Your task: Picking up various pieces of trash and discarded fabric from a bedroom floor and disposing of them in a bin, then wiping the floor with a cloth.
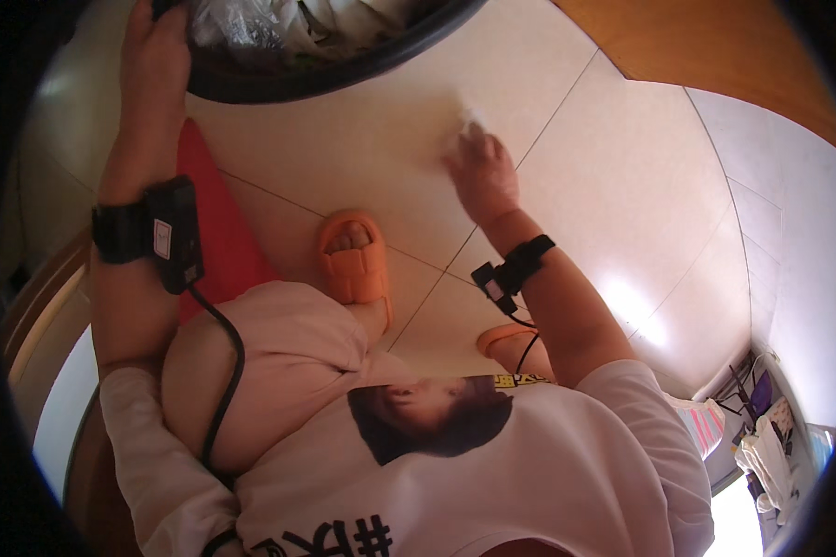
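At the upper left, my left hand is beside the rim of a round black tub. Its fingertips are cut off by the picture's edge; a dark thing shows between the fingers, which look closed on it. The tub holds clear plastic and crumpled whitish scraps. Farther right, above the tiled floor, my right hand is closed and slightly blurred by motion. A small whitish thing shows at its fingertips, too smeared to name exactly.
Pale floor tiles spread around my orange slippers. A red thing lies by my left forearm. Brown wooden furniture stands at the upper right. Assorted belongings and cloth are at the lower right. Cabled black devices are strapped to both forearms.
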The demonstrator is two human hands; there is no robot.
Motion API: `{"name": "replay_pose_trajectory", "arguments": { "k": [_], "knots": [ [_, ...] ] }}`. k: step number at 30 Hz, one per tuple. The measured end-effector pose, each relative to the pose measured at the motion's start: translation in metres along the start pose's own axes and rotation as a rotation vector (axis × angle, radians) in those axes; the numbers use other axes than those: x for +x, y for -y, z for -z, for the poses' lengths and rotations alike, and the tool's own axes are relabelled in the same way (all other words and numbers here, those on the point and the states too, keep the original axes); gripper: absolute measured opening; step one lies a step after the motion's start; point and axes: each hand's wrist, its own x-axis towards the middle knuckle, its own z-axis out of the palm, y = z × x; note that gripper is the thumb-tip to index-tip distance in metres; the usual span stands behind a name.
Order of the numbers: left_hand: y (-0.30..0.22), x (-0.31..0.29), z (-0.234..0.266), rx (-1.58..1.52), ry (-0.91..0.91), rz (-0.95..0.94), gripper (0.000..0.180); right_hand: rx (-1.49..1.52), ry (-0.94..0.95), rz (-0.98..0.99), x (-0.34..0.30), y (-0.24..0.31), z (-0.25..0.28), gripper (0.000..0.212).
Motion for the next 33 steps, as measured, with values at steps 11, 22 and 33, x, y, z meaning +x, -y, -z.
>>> {"name": "replay_pose_trajectory", "arguments": {
  "k": [11,22,33],
  "knots": [
    [-0.002,-0.004,-0.005,-0.01,-0.047,0.083,0.044,0.332,-0.025,-0.065,-0.045,-0.004,0.002,0.024],
    [0.005,-0.002,-0.009,-0.07,-0.023,0.106,0.043,0.414,-0.151,-0.184,-0.011,-0.008,0.007,0.017],
    [-0.001,-0.006,-0.01,0.01,0.026,0.062,0.043,0.51,-0.349,-0.426,-0.051,-0.009,0.01,0.015]
  ]
}}
